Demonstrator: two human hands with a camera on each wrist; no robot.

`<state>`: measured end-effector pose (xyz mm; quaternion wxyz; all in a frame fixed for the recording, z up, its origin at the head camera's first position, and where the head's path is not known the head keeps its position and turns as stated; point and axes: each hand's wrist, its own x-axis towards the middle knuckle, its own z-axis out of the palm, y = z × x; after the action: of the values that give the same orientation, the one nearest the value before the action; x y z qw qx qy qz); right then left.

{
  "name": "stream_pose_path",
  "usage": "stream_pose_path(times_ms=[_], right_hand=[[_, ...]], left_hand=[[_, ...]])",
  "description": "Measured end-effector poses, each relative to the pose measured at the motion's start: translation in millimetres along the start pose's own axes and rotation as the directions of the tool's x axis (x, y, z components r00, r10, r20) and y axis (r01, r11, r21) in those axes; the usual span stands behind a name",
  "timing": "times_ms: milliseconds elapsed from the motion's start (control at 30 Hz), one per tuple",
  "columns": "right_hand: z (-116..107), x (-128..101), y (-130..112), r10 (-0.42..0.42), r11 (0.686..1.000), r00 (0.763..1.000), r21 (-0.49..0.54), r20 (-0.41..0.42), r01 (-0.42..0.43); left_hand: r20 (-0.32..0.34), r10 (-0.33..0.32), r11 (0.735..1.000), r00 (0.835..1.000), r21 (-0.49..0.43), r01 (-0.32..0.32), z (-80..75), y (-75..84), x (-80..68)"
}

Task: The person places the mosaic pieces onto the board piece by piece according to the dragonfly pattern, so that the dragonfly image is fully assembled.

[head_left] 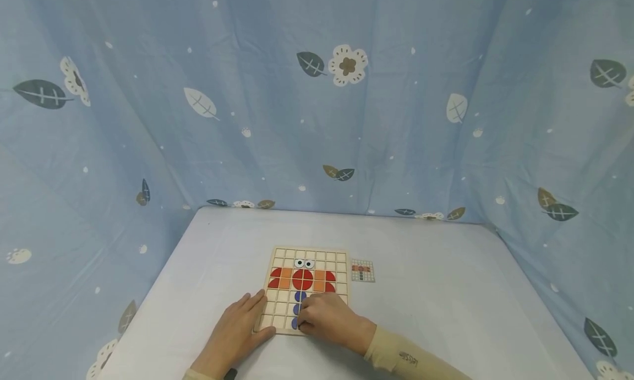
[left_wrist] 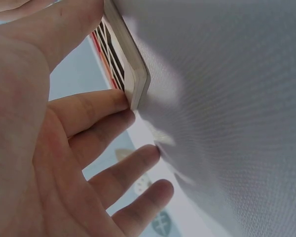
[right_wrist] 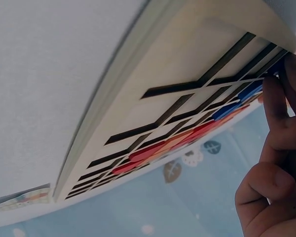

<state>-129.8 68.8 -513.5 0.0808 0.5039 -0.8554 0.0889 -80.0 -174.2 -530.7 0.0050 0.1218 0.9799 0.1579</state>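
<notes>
**Blue piece being set into the lower rows of the puzzle board**

The wooden board (head_left: 307, 288) lies low in the centre of the head view, on the table (head_left: 446, 292). Its near-left corner is steadied by the left hand (head_left: 238, 330), fingers straight. A blue piece (head_left: 295, 323) at the bottom row is pinched by the curled fingertips of the right hand (head_left: 329, 318). Seating appears under way; a square press into its cell is judged to be needed next, checked against the small pattern card (head_left: 362, 270).
</notes>
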Motion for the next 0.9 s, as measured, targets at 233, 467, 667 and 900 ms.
stream_pose_path(times_ms=[233,467,667,900], right_hand=[[1.0,0.5,-1.6,-0.006,1.0,1.0,-0.012,-0.023,0.006],[-8.3,-7.2,-2.3,0.081,0.997,0.995,-0.011,-0.058,-0.081],[-23.1,-23.8,5.1,0.266,0.964,0.955,0.023,-0.131,-0.265],[-32.0,-66.0,39.5,0.374,0.921,0.866,0.022,-0.331,-0.39]], left_hand=[[0.001,0.001,1.0,1.0,0.007,-0.001,0.4,0.0,-1.1],[-0.005,0.005,1.0,1.0,0.02,-0.005,0.2,-0.2,-0.9],[-0.021,0.021,1.0,1.0,0.013,-0.021,-1.5,-0.5,-3.5],[-0.008,0.013,1.0,1.0,0.021,-0.013,-1.0,0.2,-2.6]])
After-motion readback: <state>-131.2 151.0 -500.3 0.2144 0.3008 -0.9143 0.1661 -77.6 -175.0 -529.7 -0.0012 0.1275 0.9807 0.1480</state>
